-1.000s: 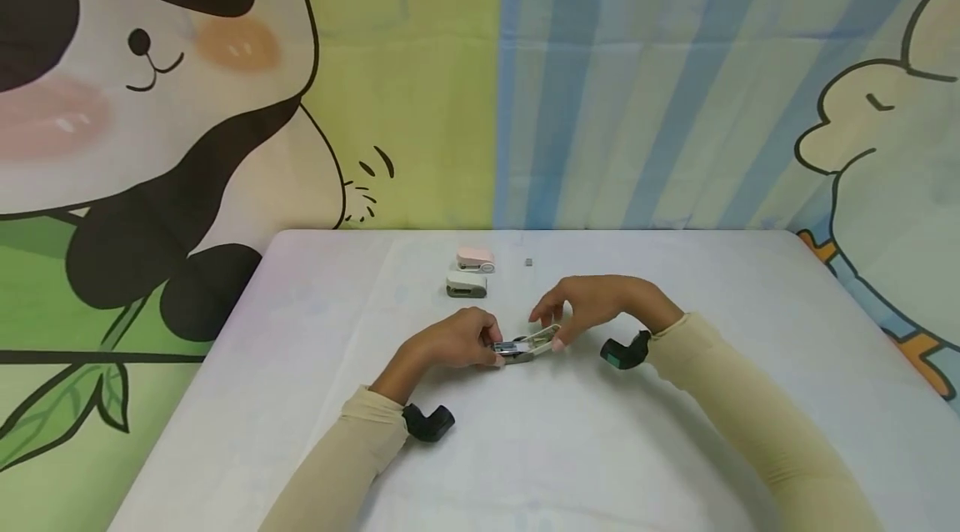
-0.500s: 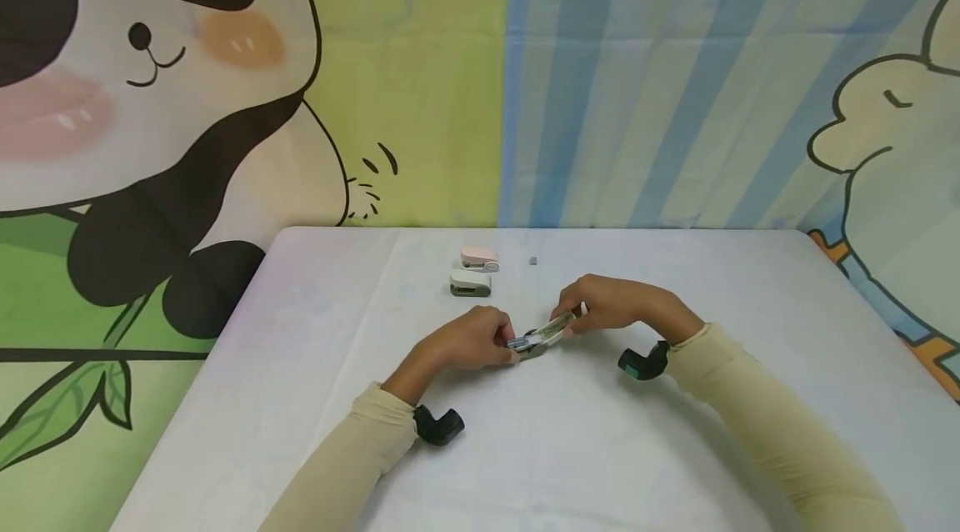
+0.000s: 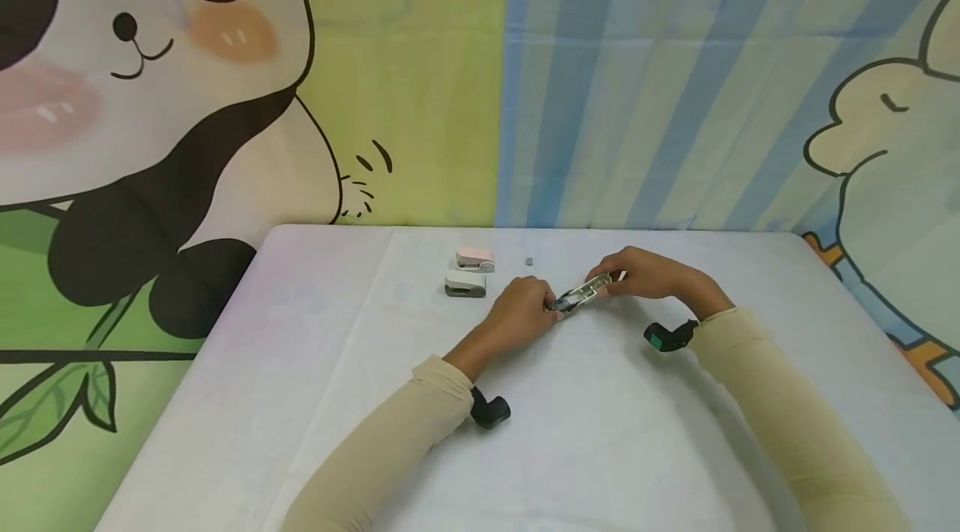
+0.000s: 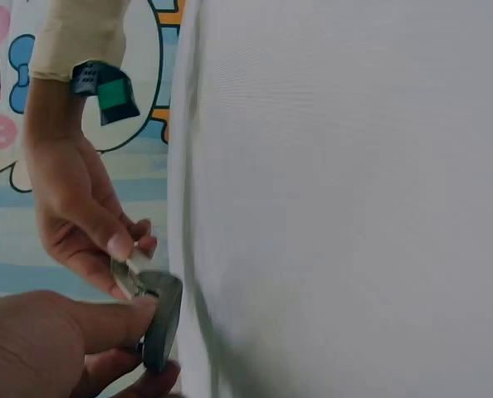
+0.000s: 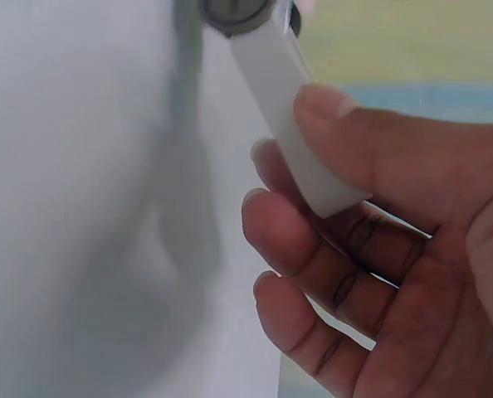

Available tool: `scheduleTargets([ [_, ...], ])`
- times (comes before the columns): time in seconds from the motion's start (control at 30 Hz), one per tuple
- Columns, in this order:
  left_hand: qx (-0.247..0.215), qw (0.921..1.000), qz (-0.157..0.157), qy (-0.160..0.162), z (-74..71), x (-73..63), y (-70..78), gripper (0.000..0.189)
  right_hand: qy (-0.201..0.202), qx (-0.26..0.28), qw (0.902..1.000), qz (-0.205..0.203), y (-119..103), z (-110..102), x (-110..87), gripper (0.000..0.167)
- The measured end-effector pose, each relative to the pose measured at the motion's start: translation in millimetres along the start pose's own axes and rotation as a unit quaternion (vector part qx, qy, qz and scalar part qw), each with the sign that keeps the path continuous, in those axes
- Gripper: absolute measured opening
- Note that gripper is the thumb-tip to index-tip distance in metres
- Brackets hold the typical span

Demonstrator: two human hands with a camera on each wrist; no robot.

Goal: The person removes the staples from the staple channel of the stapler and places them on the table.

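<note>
Between both hands, above the table, is a stapler with its white top swung away from its grey base, the metal inside showing [image 3: 581, 295]. My left hand [image 3: 519, 312] pinches the base end; in the left wrist view the thumb lies on the grey base [image 4: 165, 319] with fingertips below it. My right hand [image 3: 649, 272] grips the other end. Up close in the right wrist view, its thumb [image 5: 325, 108] presses the white top arm [image 5: 288, 124] against the fingers. The left fingers partly hide the base in the head view.
A pink stapler [image 3: 475, 258] and a white-and-grey stapler [image 3: 466, 283] stand toward the back of the white table [image 3: 600, 449]. Right of them lies a tiny grey piece [image 3: 529, 261]. A printed cloth [image 3: 420, 82] hangs behind the table's far edge.
Both hands have carried the opened stapler to the right and toward the back of the table, raising it. It now slants more, its right end farther back.
</note>
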State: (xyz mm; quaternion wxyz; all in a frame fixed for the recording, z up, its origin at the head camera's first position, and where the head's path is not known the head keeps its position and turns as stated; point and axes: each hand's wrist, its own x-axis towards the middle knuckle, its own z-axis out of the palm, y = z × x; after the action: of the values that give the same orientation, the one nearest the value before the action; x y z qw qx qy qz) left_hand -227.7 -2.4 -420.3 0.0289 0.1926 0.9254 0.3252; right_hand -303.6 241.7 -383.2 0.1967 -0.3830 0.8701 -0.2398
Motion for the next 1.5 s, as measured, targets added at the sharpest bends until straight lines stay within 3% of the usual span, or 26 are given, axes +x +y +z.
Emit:
scheduleTargets([
  [0.17, 0.056, 0.9974, -0.019, 0.042, 11.4, 24.6, 15.5, 0.016, 0.028, -0.021, 0.9988, 0.034, 15.2, -14.7, -0.6, 0.031],
  [0.3, 0.084, 0.9941, -0.050, 0.047, 19.1, 40.4, 22.9, 0.017, 0.015, -0.037, 0.9980, 0.049, 21.6, -24.0, -2.7, 0.032],
  [0.5, 0.128, 0.9881, -0.050, 0.069, 32.7, 60.5, 26.3, 0.015, 0.033, -0.031, 0.9948, 0.091, 24.5, -34.4, -4.5, 0.033],
  [0.63, 0.164, 0.9826, -0.061, 0.062, 38.0, 67.2, 24.0, 0.017, 0.026, -0.029, 0.9941, 0.101, 26.1, -35.2, -2.8, 0.034],
  [0.77, 0.147, 0.9855, -0.068, 0.051, 38.4, 70.4, 19.6, 0.016, 0.013, -0.036, 0.9936, 0.107, 28.9, -35.7, -0.8, 0.033],
  [1.03, 0.095, 0.9917, -0.060, 0.062, 38.9, 77.2, 12.3, 0.015, 0.013, -0.040, 0.9929, 0.111, 30.1, -38.2, -1.9, 0.034],
  [1.17, 0.110, 0.9905, -0.058, 0.058, 37.2, 76.2, 11.8, 0.021, 0.070, -0.069, 0.9903, 0.099, 22.6, -35.6, 0.0, 0.039],
  [1.33, 0.132, 0.9887, -0.052, 0.048, 35.8, 74.0, 13.8, 0.039, 0.180, -0.101, 0.9758, 0.072, 9.3, -30.1, 9.4, 0.042],
  [1.5, 0.105, 0.9921, -0.044, 0.053, 28.3, 70.6, 13.0, 0.050, 0.224, -0.097, 0.9696, 0.012, -8.6, -21.3, 27.2, 0.034],
])
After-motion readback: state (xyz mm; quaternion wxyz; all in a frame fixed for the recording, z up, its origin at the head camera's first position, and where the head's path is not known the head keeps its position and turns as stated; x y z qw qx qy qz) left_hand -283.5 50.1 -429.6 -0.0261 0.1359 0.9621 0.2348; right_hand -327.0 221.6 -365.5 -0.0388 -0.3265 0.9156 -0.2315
